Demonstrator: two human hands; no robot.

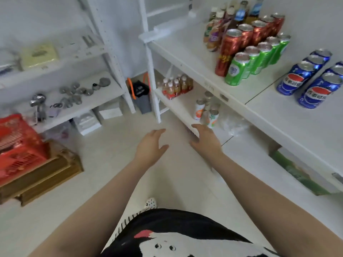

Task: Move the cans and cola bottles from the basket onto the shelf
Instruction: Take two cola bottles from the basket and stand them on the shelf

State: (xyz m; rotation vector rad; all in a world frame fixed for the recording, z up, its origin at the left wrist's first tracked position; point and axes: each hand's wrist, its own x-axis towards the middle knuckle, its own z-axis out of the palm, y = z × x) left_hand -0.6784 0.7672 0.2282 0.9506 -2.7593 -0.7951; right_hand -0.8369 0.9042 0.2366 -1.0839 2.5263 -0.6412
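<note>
On the white shelf at the right stand rows of red cans, green cans and blue cola cans, with several bottles behind them. A red basket sits at the far left on wooden crates; its contents are blurred. My left hand hangs open over the floor with fingers spread. My right hand is open too, beside the front edge of the lower shelf board, holding nothing.
Orange-and-white cans and a shrink-wrapped pack of small bottles stand on the lower shelf. A second white rack at the left holds metal parts and boxes. Wooden crates lie on the tiled floor. A grey bag stands between the racks.
</note>
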